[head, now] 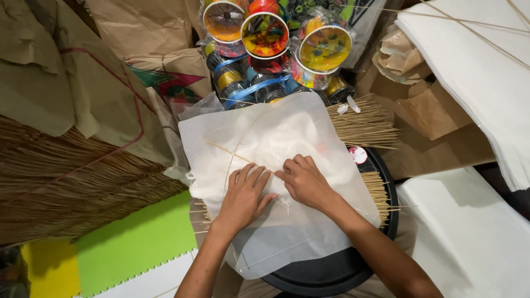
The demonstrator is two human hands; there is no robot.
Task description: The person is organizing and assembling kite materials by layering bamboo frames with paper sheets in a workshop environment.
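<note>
Cluttered all round, the work space is hemmed in by brown paper sheets (105, 83) at the upper left, a thick heap of thin bamboo sticks (72, 182) at the left, and a stack of white paper (480, 60) at the upper right. Green and yellow foam floor mats (132, 248) show at the lower left. Colourful string spools (265, 36) stand at the top centre.

At the middle, a round black stool top (331, 270) serves as the bench, with more sticks (378, 193) lying across it. Spread over these lies a thin white paper sheet (276, 138), with a straight stick and a bowed stick (234, 152) showing on or through it.

Both hands press flat on this sheet near its middle. The left hand (243, 196) rests palm down, fingers slightly spread. The right hand (306, 179) lies just beside it, touching it at the fingertips, fingers bent together and pressing or pinching at the paper; whether they grip anything I cannot tell.

The sheet looks very light, limp and easy to tear or crease, so it is best held down with flat palms or lifted by the stiffer sticks, not pulled at a loose edge.
</note>
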